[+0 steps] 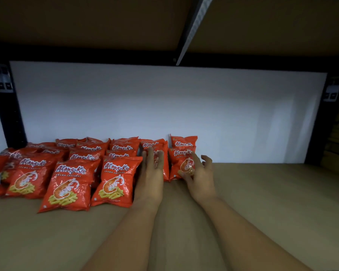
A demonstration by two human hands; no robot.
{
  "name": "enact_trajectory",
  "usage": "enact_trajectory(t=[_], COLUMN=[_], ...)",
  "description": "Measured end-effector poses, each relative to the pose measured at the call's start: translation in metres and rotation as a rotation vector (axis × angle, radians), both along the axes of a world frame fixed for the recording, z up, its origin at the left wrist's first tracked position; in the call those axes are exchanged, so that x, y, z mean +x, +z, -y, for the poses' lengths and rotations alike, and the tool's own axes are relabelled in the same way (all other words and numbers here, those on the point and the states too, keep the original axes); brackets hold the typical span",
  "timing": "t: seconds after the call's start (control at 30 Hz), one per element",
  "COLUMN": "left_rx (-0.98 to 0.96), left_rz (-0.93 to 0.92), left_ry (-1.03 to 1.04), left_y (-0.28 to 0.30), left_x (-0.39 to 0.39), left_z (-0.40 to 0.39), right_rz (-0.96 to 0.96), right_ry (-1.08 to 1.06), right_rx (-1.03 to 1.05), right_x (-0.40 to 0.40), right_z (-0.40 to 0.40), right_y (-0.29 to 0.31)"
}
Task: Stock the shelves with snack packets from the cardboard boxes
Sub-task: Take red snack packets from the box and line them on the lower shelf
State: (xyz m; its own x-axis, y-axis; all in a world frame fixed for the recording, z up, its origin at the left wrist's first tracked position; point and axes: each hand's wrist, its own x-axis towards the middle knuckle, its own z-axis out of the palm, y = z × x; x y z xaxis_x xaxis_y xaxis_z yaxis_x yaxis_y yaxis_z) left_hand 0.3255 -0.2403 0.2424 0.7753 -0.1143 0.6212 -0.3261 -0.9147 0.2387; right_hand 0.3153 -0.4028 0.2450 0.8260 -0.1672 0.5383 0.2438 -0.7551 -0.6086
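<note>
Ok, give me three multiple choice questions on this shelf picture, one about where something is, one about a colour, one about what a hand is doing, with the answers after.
1. Where on the shelf board do the snack packets stand?
A. On its left part
B. On its far right end
C. Hanging from the shelf above

2. What is the main colour of the packets?
A. Blue
B. Red
C. Green

3. How is the left hand placed?
A. Fingers straight, lying against a packet
B. Balled into a fist in the air
C. Flat on the back wall

Answers:
1 A, the packets fill the left part, while the board to the right of the right hand lies bare.
2 B, every bag is red with a prawn picture.
3 A, its straight fingers rest against the packet in the middle.
</note>
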Motion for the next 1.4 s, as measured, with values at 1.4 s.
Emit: enact_trajectory(t=[1.4], left_rx=[0.107], left_rz=[-1.195], left_ry=[-0.836], left_y=[-0.329], left_x=[-0.409], left_z=[0.218], right_rz=[-1.145], right_ry=[-0.343], right_rx=[-0.277], right_x=[-0.488], right_z=[0.250], right_y=[-0.262])
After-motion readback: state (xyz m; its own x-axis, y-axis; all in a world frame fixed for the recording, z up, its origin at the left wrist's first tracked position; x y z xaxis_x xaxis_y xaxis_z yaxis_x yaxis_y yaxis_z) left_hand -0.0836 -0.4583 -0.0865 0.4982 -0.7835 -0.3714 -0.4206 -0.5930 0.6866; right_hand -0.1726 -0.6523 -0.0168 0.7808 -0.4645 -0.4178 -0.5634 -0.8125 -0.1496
